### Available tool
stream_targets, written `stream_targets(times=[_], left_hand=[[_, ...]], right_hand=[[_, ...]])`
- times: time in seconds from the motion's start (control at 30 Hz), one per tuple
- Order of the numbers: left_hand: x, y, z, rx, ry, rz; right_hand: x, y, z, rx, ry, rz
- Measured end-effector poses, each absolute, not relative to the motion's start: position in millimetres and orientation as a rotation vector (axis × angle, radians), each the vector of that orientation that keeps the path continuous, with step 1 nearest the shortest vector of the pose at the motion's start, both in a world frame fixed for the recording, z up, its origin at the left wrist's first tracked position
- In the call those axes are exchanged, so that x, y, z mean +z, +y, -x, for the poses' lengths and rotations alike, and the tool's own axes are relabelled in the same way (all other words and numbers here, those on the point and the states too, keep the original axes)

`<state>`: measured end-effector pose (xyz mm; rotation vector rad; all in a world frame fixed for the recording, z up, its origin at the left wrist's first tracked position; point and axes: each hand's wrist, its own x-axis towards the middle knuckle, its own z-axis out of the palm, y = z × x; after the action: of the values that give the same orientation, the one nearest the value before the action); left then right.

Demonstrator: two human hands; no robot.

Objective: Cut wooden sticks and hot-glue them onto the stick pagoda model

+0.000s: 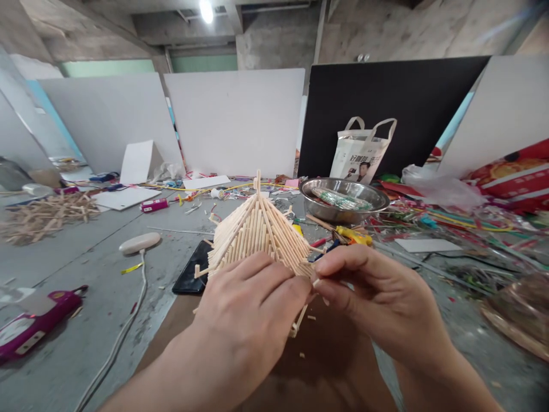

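Observation:
A cone-shaped roof model (257,232) made of thin wooden sticks sits in front of me over a brown board (326,366). My left hand (246,312) is curled over its near side, fingers pressed on the sticks. My right hand (364,292) pinches the lower right edge of the model, thumb and fingers closed on a stick end. A dark phone (191,272) lies just left of the model.
A steel bowl (345,200) stands behind on the right, with a yellow tool (354,235) near it. A white tote bag (362,150), a pile of sticks (45,214), a pink glue gun (32,323), a white cable (124,332) and scattered coloured scraps surround the work spot.

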<state>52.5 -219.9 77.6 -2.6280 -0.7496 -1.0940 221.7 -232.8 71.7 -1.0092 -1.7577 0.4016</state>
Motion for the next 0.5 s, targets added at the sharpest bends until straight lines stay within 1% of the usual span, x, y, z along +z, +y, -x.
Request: stream_targets(times=[0.33, 0.5], left_hand=[[75.8, -222.8, -57.7, -1.011, -0.846, 2.513], [74.1, -221.0, -57.6, -1.085, -0.853, 2.523]], right_hand=[[74.9, -232.8, -222.5, 0.134, -1.966, 1.055], [76.2, -233.2, -222.7, 0.118, -1.949, 1.067]])
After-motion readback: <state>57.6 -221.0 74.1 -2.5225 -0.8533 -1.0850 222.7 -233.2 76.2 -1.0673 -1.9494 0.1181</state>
